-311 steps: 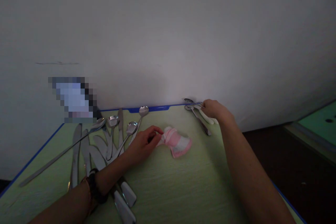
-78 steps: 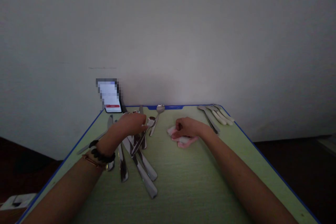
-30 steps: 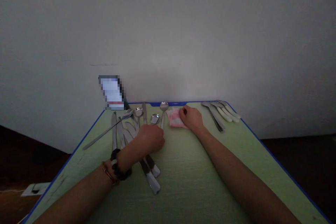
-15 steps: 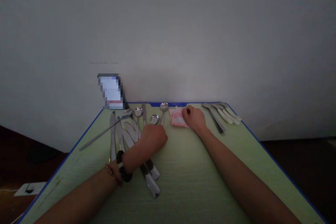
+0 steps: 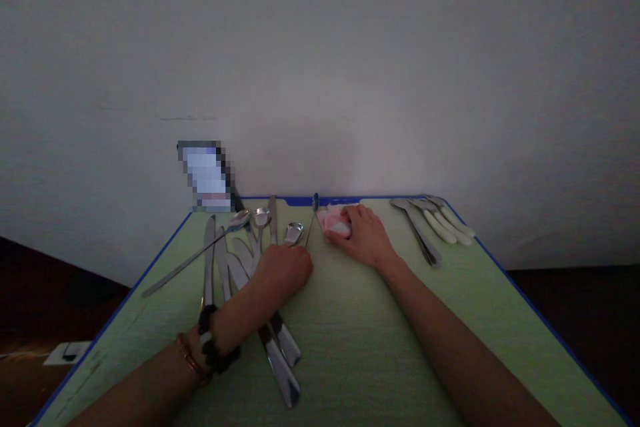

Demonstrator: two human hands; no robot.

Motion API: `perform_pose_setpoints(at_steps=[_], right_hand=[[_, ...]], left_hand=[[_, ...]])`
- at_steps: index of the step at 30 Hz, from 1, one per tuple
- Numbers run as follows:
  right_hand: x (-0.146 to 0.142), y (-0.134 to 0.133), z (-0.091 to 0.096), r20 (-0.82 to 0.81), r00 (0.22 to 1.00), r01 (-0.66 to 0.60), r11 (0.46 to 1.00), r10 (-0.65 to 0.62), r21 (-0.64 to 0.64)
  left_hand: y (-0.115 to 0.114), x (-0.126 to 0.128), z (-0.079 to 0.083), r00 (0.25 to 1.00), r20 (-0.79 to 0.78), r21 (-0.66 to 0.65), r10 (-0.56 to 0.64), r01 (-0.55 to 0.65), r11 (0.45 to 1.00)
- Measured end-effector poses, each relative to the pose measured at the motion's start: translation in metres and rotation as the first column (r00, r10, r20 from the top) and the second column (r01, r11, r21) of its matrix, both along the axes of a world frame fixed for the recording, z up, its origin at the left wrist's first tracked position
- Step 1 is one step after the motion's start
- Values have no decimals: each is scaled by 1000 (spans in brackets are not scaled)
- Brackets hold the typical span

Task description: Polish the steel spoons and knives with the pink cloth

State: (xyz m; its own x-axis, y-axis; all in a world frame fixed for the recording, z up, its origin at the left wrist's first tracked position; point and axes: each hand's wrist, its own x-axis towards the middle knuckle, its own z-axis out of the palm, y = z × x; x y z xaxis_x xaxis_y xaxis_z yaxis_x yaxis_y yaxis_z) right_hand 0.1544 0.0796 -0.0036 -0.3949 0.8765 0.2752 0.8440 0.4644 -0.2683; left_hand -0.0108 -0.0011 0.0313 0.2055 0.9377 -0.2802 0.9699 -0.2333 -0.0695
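My left hand (image 5: 283, 270) is closed in a fist over the handle end of a thin spoon (image 5: 313, 212). The spoon's bowl is turned on edge near the table's far rim. My right hand (image 5: 364, 237) lies just right of that bowl, fingers curled over a bunched pink and white cloth (image 5: 334, 221), which touches or nearly touches the spoon. A dark bead bracelet and a thin bangle sit on my left wrist.
Several knives and spoons (image 5: 235, 255) lie fanned under and left of my left hand. A second group of cutlery, some white-handled (image 5: 435, 221), lies at the far right. A blurred phone (image 5: 206, 177) leans on the wall. The green table has a blue edge (image 5: 295, 201).
The spoon's bowl has turned from flat to on edge in my left hand. My right hand has bunched the cloth and pulled it left, up against the spoon.
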Motion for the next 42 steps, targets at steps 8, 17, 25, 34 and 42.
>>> perform_pose_setpoints(at_steps=[8, 17, 25, 34, 42], right_hand=[[-12, -5, -7, -12, 1000, 4, 1000, -4, 1], [-3, -10, 1, -26, 984, 176, 984, -176, 6], [-3, -26, 1, -46, 980, 192, 981, -191, 27], [9, -25, -7, -492, 855, 187, 982, -163, 0], [20, -20, -7, -791, 556, 247, 959, -256, -137]], left_hand=[[-3, 5, -2, 992, -39, 30, 116, -115, 993], [-3, 7, -1, 994, -48, 73, 101, -97, 993], [-7, 5, -2, 999, -38, 119, 31, -26, 993], [-9, 17, 2, 996, 27, 378, 89, -92, 921], [-16, 22, -13, 994, -66, 406, -88, 108, 908]])
